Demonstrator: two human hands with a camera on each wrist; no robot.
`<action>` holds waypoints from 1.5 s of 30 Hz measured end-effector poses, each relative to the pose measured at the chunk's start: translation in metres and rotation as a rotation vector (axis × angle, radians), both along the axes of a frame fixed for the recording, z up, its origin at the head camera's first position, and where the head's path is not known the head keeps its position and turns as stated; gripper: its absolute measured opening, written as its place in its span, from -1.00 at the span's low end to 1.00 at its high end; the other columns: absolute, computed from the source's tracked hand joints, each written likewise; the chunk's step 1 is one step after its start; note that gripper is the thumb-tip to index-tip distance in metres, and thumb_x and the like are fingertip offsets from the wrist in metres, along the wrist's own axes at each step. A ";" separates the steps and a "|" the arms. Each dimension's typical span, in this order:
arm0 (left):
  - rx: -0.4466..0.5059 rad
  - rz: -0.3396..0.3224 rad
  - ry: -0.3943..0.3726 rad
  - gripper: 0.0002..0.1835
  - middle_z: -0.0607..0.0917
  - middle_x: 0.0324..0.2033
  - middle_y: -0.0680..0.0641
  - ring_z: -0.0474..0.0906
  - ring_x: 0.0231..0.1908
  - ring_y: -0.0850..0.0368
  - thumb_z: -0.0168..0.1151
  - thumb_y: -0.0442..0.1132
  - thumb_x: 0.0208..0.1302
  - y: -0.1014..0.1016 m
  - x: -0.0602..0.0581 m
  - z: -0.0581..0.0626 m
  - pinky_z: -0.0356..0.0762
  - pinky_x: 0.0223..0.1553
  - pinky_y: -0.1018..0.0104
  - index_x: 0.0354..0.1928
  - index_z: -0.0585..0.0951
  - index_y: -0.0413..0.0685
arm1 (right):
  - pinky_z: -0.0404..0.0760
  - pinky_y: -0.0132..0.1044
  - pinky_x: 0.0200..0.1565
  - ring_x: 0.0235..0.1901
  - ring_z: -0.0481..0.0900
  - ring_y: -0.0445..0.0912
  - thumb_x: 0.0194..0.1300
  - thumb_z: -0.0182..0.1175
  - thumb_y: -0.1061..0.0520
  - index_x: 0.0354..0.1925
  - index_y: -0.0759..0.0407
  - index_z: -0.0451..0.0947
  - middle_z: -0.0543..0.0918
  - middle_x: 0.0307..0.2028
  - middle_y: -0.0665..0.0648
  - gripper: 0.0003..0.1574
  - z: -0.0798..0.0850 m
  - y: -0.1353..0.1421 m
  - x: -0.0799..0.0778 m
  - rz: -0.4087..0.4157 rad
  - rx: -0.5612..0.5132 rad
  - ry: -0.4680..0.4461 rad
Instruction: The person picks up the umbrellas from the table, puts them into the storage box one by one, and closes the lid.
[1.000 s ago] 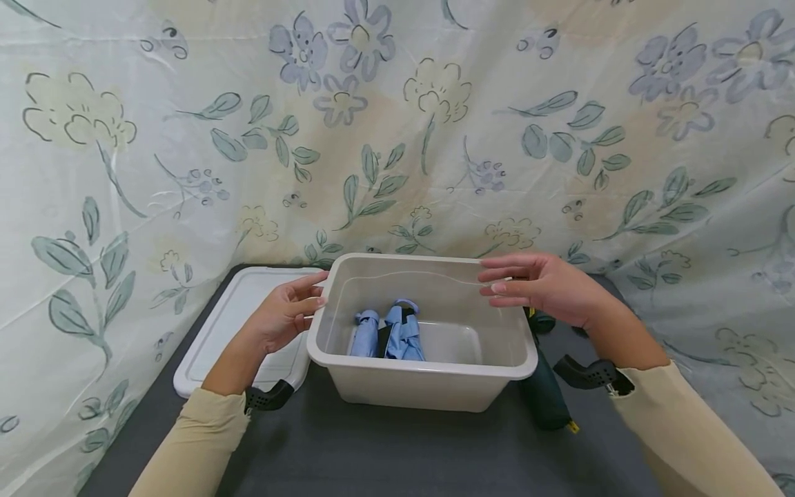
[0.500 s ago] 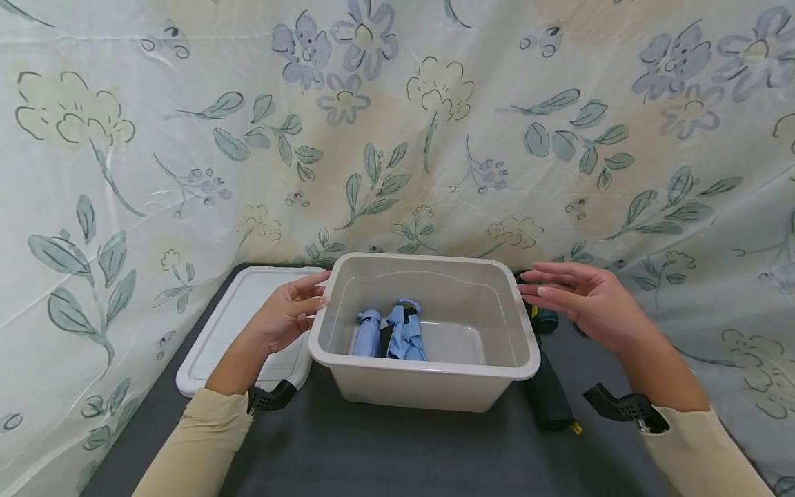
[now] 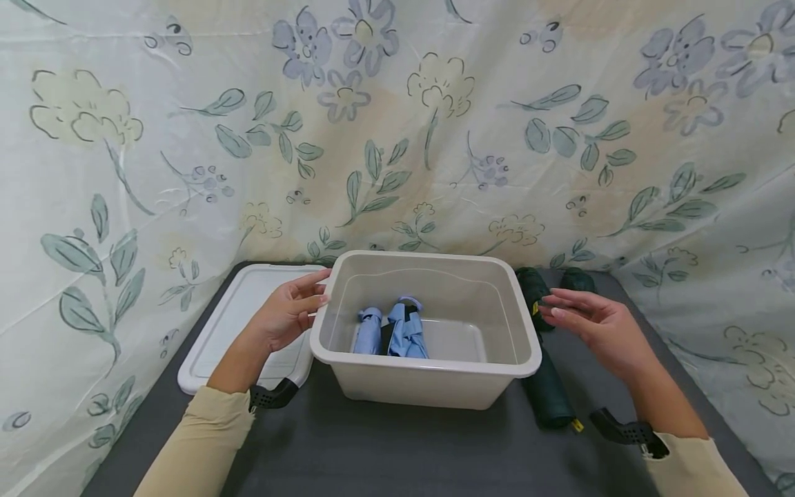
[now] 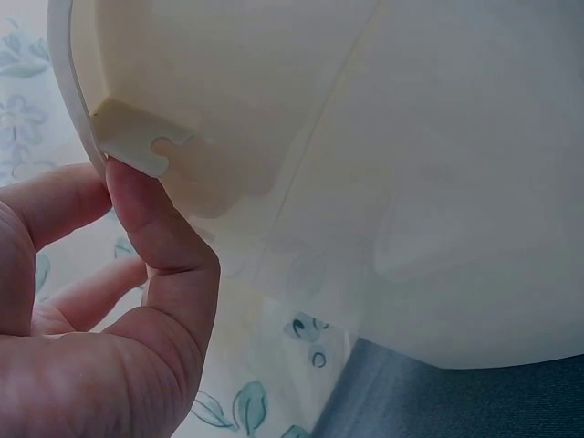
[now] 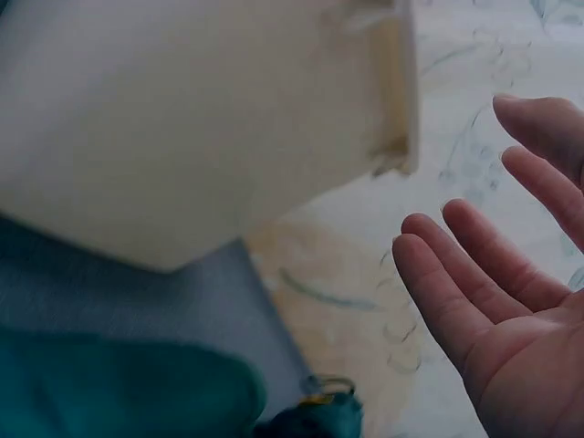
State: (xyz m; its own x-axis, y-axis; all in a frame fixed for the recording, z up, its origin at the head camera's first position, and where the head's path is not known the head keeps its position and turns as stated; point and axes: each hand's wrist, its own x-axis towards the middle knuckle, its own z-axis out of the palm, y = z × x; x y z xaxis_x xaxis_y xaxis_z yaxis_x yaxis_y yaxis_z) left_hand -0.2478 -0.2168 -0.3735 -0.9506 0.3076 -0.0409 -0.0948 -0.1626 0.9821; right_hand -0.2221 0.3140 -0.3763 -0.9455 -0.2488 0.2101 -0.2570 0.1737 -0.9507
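A beige plastic storage bin [image 3: 422,383] stands upright on the dark table. Two light blue folded umbrellas, one slim [image 3: 368,333] and one looser with black showing [image 3: 406,333], lie in its left half. My left hand [image 3: 286,312] pinches the bin's left rim; in the left wrist view the thumb tip sits under the lip [image 4: 137,137]. To the right of the bin, my right hand [image 3: 605,331] hovers with relaxed fingers, holding nothing. Its fingertips overlap the dark green folded umbrellas [image 3: 549,397] in the head view, and are apart from the bin.
A white lid [image 3: 226,331] lies flat left of the bin, partly behind my left hand. More dark green rolled items [image 3: 577,279] lie at the back right. A floral curtain [image 3: 397,138] hangs behind and beside the dark table [image 3: 397,455].
My right hand has moved from over the bin's right rim outward to the right and lower, uncovering the green umbrellas at the back. The left hand stays at the left rim.
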 end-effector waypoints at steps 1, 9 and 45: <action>0.001 0.000 -0.001 -0.29 0.66 -0.03 0.01 0.74 -0.11 0.21 0.16 -0.39 0.48 0.000 0.000 0.000 0.75 -0.06 0.31 0.60 0.17 -0.10 | 0.67 -0.51 0.02 0.01 0.75 -0.27 0.48 0.20 0.23 0.38 0.24 0.46 0.73 0.10 -0.16 -0.45 -0.004 0.002 0.000 -0.022 0.043 -0.003; -0.016 0.004 -0.004 -0.29 0.67 -0.02 0.01 0.74 -0.09 0.21 0.19 -0.36 0.48 -0.001 -0.002 0.000 0.74 -0.02 0.29 0.59 0.19 -0.08 | 0.60 -0.57 -0.05 0.00 0.65 -0.47 0.44 0.27 -0.12 0.38 0.15 0.48 0.70 0.18 -0.08 -0.32 -0.029 0.005 0.002 -0.182 0.317 -0.069; -0.036 0.021 -0.006 -0.31 0.67 -0.05 0.03 0.74 -0.11 0.19 0.19 -0.35 0.48 0.001 -0.001 0.001 0.75 -0.05 0.29 0.58 0.22 -0.06 | 0.65 -0.09 -0.11 0.34 0.31 0.38 0.30 0.42 -0.02 0.40 0.25 0.44 0.24 0.46 0.54 -0.19 -0.062 0.016 0.001 0.023 0.419 -0.465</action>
State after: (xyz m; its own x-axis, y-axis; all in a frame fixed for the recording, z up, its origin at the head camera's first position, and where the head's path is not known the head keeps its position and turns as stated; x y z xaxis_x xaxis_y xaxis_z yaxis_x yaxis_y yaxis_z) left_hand -0.2490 -0.2153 -0.3723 -0.9567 0.2854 -0.0578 -0.0981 -0.1289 0.9868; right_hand -0.2211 0.3299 -0.4386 -0.9079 -0.2420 -0.3422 0.1598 0.5551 -0.8163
